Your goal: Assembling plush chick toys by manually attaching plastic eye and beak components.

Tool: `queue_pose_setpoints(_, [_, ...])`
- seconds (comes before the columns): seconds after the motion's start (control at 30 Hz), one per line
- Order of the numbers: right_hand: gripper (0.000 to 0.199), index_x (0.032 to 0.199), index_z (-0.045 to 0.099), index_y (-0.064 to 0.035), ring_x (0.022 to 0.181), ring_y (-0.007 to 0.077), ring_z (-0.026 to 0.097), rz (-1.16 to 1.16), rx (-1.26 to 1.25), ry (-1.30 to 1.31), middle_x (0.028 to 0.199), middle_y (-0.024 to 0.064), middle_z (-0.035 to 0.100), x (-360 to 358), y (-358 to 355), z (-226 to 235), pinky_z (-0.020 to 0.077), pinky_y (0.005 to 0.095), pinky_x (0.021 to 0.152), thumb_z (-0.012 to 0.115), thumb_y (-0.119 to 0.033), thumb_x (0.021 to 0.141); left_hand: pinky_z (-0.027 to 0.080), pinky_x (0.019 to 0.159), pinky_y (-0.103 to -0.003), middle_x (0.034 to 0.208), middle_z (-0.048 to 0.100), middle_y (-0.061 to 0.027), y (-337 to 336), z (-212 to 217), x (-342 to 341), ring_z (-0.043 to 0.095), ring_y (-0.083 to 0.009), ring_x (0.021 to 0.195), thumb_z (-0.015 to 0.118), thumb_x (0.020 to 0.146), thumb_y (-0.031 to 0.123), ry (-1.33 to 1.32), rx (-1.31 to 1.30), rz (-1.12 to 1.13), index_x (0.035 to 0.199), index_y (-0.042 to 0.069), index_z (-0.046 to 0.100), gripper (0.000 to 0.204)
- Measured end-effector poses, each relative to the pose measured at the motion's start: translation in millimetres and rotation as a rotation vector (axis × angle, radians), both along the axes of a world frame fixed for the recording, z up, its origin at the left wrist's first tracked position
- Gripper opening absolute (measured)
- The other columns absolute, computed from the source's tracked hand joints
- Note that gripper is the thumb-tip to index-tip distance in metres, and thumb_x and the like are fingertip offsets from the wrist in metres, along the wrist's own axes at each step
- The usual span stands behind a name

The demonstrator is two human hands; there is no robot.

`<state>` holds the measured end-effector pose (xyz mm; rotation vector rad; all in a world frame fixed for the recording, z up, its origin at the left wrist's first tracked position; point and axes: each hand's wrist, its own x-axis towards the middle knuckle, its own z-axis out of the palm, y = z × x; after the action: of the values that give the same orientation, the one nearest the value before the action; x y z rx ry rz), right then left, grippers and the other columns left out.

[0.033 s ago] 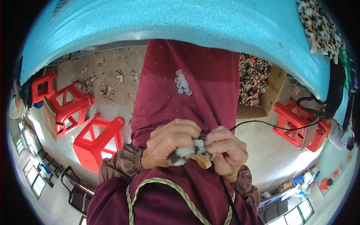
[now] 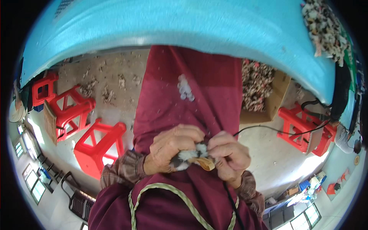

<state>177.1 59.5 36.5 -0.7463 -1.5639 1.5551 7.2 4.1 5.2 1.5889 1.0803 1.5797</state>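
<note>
Both hands (image 2: 174, 145) grip the furry piece (image 2: 188, 155) — long axis rising rightward, tan loop (image 2: 207, 165) pointing down-right.

No writing or numbers can be read.

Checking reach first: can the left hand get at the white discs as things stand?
Probably yes, once the left hand lets go of the furry piece: the discs lie uncovered on the maroon cloth ahead, nothing in between.
</note>
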Motion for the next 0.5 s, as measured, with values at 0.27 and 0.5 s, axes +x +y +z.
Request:
queue_pose_setpoints(0.27, [0.014, 0.085, 0.061, 0.0030, 0.072, 0.0160, 0.061, -0.032, -0.117, -0.244, 0.083, 0.0107, 0.062, 4.9, -13.8, -14.2, 0.0467, 0.0246, 0.061, 0.070, 0.000, 0.074, 0.049, 0.069, -0.027, 0.085, 0.064, -0.0070, 3.0, -8.9, -4.9, 0.063, -0.0161, 0.079, 0.066, 0.068, -0.009, -0.302, -0.568, -0.215, 0.095, 0.002, 0.063, 0.029])
queue_pose_setpoints(0.5, [0.015, 0.087, 0.066, -0.0019, 0.074, 0.0160, 0.064, 0.342, 0.137, -0.540, 0.081, 0.0075, 0.066, 1.2, 46.5, 17.0, 0.0494, 0.0261, 0.064, 0.072, -0.003, 0.072, 0.049, 0.067, -0.027, 0.083, 0.064, -0.0072, -10.3, -16.8, -11.9, 0.063, -0.0152, 0.076, 0.067, 0.070, -0.006, -0.237, -0.551, -0.125, 0.093, 0.001, 0.064, 0.024])
